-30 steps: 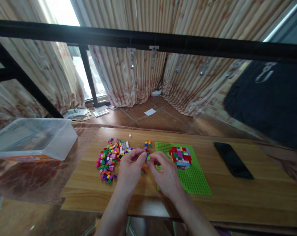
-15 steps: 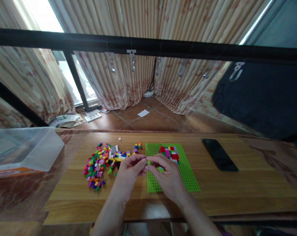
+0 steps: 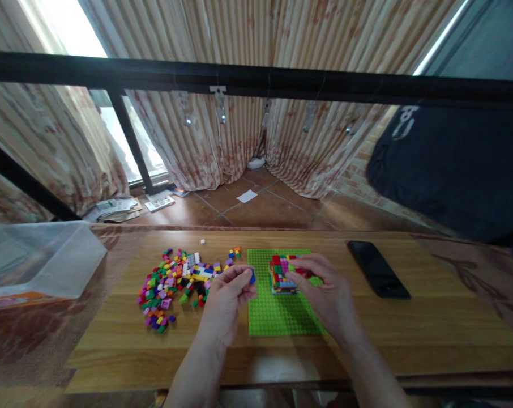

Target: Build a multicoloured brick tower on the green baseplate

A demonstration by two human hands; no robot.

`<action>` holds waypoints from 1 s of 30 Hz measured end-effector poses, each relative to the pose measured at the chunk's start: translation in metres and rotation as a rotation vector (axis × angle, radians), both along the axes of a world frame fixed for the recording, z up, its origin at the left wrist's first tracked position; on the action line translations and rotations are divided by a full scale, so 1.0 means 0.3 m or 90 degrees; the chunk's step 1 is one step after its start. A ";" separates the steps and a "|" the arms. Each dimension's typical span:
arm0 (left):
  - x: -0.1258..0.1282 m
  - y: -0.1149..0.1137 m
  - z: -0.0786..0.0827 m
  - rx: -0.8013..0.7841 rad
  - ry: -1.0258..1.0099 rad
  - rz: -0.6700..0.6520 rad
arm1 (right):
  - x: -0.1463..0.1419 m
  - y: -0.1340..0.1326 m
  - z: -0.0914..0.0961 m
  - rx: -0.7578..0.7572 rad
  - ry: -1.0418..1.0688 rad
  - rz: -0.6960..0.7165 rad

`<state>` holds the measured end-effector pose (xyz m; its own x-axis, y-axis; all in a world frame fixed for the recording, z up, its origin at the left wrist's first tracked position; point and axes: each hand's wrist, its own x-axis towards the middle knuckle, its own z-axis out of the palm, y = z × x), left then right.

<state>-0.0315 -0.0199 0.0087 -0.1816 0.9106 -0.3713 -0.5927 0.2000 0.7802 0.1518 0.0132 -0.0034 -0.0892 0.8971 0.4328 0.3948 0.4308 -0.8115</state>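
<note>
My left hand (image 3: 229, 294) is closed, pinching a small blue brick (image 3: 252, 276) between thumb and forefinger just left of the baseplate. On the green studded baseplate (image 3: 277, 320) stands a low block built of multicoloured bricks (image 3: 282, 277), red, green, pink and white among them. My right hand (image 3: 326, 292) is over the right side of this block, its thumb and fingers closed on a small lime-green brick (image 3: 291, 267) at the block's top. The hand hides the block's right part. Whether the lime brick touches the block, I cannot tell.
Loose coloured bricks (image 3: 167, 289) lie in a heap left of the baseplate, with a white brick (image 3: 202, 241) behind them. A black phone (image 3: 377, 269) lies to the right. At the far left stands a translucent plastic bin (image 3: 76, 260). A dark rail (image 3: 248, 79) crosses beyond the table.
My hands have parted. The right hand moved right with the lime-green brick to the built block, uncovering the block's front. A blue brick now shows in the left fingertips.
</note>
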 end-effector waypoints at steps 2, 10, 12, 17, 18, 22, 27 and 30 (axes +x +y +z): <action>0.003 0.004 -0.005 -0.006 0.057 -0.004 | 0.040 0.019 -0.007 -0.015 -0.061 -0.008; 0.066 0.007 -0.013 0.048 0.225 -0.119 | 0.042 0.031 -0.023 -0.002 -0.195 -0.012; 0.083 0.001 -0.023 0.066 0.259 -0.165 | 0.038 0.033 -0.024 0.002 -0.210 -0.016; 0.111 -0.009 -0.051 0.135 0.334 -0.254 | 0.034 0.038 -0.031 0.027 -0.249 -0.024; 0.115 -0.009 -0.058 0.146 0.340 -0.268 | 0.034 0.039 -0.032 0.029 -0.255 -0.024; 0.127 -0.010 -0.092 0.167 0.345 -0.286 | 0.040 0.043 -0.026 0.011 -0.246 0.005; 0.135 -0.010 -0.101 0.190 0.372 -0.286 | 0.057 0.039 -0.007 -0.038 -0.213 0.050; 0.135 -0.012 -0.075 0.223 0.409 -0.293 | 0.064 0.039 -0.006 -0.041 -0.191 0.060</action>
<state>0.0089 -0.0234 -0.0137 0.1543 0.9880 -0.0078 0.0661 -0.0024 0.9978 0.1709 0.0250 -0.0053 -0.2881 0.9034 0.3174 0.5818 0.4285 -0.6913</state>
